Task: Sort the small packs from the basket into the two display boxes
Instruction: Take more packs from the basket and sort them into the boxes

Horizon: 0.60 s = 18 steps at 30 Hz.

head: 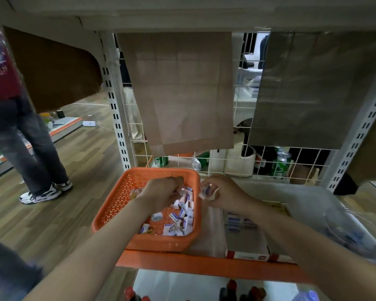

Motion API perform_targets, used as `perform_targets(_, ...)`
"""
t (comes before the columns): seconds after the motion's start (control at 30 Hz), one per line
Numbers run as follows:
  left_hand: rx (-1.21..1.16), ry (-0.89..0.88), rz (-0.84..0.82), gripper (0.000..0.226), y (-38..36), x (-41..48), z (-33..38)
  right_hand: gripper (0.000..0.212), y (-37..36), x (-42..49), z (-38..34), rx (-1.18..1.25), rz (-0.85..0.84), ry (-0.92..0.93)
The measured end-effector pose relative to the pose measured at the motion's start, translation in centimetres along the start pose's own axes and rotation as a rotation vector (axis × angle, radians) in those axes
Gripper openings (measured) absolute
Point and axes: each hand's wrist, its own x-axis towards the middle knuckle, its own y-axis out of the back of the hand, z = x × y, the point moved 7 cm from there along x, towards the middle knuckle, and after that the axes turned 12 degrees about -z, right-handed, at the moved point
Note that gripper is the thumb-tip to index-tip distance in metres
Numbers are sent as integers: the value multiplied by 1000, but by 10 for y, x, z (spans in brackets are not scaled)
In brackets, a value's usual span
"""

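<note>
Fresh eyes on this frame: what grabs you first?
The orange basket sits at centre on the shelf, partly filled with small packs, and the left hand reaches into the pile. Just to its right, the right hand grips a handful of packs near a display box. Behind them, brown paper sheets hang over the wire-grid back.

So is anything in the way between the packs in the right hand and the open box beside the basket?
Nothing visible does. The right hand holds its packs just right of the orange basket, above bare shelf; the display box lies open nearer the person, partly under that arm.
</note>
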Motion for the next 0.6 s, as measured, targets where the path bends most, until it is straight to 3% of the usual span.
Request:
perform_targets(0.27,-78,-74,56,25,4,16,28,22,34,-34,32,-184,151,-100)
perform_targets(0.6,-99,-130,44,24,-6,34,69,23,27,-71,76,-264,47,-236)
